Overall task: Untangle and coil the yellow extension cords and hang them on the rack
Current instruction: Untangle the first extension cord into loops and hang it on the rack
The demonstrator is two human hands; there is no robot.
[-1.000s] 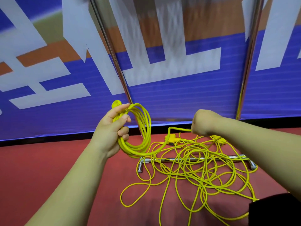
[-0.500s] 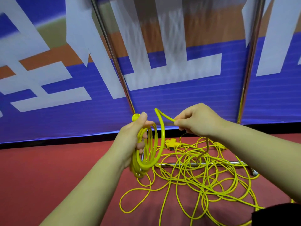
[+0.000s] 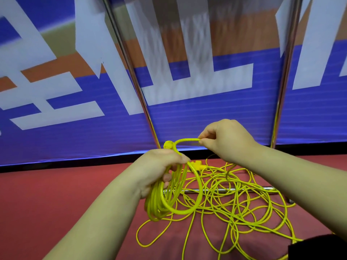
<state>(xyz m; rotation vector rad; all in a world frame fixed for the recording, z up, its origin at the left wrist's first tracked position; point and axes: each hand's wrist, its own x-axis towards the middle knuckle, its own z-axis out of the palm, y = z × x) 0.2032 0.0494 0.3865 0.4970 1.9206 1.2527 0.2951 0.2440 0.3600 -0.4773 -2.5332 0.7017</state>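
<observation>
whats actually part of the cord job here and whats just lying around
Part of the job: coil gripped in the left hand; strand pinched by the right hand; tangled cord; rack.

Just there: banner; red floor.

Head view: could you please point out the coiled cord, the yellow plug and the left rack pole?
coiled cord [image 3: 163,201], head view, on the hanging loops.
yellow plug [image 3: 168,144], head view, on its rounded top.
left rack pole [image 3: 149,121], head view, on its lower shaft.

The blue banner's [image 3: 187,121] large white characters are cropped and unreadable.
</observation>
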